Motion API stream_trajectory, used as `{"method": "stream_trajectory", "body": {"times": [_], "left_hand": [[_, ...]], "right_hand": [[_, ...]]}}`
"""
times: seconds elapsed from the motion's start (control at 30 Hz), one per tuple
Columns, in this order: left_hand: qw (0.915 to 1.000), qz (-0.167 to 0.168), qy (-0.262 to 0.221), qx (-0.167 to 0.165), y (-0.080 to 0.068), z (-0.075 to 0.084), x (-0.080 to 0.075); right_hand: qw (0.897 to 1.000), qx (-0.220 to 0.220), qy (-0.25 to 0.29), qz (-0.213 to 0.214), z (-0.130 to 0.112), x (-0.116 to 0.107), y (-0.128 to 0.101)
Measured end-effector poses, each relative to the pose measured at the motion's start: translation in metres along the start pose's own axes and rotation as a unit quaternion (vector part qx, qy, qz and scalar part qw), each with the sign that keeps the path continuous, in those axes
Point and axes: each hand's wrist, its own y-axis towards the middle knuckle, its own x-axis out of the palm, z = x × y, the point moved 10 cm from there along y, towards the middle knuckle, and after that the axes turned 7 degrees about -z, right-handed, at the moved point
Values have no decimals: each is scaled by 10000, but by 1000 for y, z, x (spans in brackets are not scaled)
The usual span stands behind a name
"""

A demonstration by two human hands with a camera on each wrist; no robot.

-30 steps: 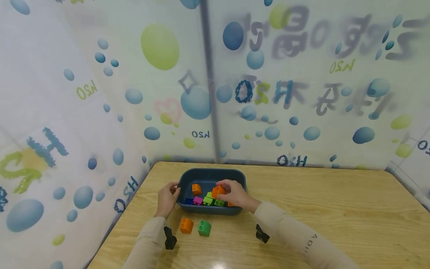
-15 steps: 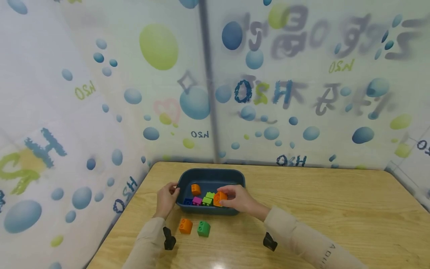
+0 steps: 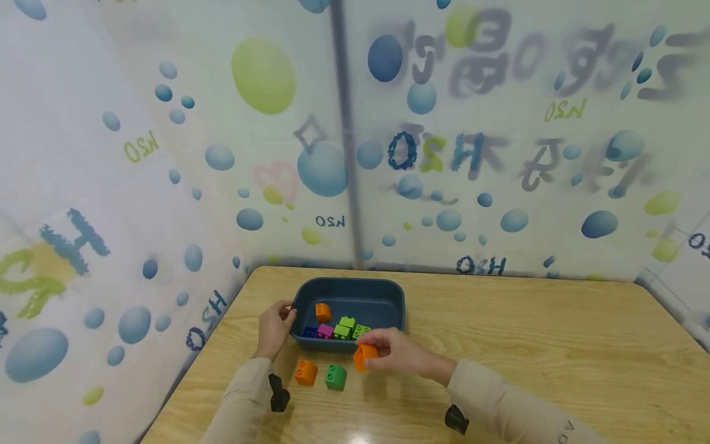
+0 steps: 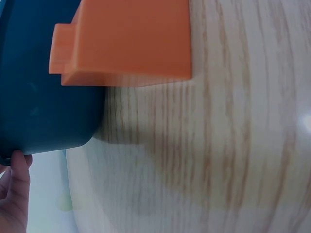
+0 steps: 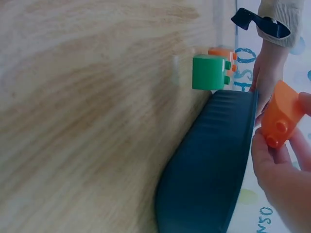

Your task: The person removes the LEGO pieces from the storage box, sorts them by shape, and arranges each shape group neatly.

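A dark blue tub (image 3: 388,295) sits on the wooden table and holds several small bricks: orange (image 3: 323,311), light green (image 3: 346,325), pink (image 3: 325,331) and blue. My left hand (image 3: 275,328) grips the tub's left rim; its fingertip shows at the tub wall (image 4: 43,111) in the left wrist view. My right hand (image 3: 395,351) pinches an orange brick (image 3: 365,356) just in front of the tub, above the table; this held orange brick (image 5: 283,114) shows beside the tub wall (image 5: 214,160). On the table lie an orange brick (image 3: 306,372) and a green brick (image 3: 335,377).
A bubble-patterned curtain closes the table in at the back and left. The wooden tabletop (image 3: 543,345) stretches far to the right of the tub. Black wrist-camera mounts sit on both sleeves.
My right hand lifted the orange brick out of the tub and brought it toward me over the front rim. The left hand stayed on the tub.
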Motion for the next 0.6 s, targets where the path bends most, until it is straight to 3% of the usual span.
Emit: {"method": "stream_trajectory", "body": {"times": [0.2,0.6], "left_hand": [[9999,-50,-50,-89,0,0,0],[9998,-126,-60,-139,0,0,1]], "right_hand": [[9992,-41,-98,-378,11,14,-5],[9865,571,-1497,-351,32,23,-11]]}}
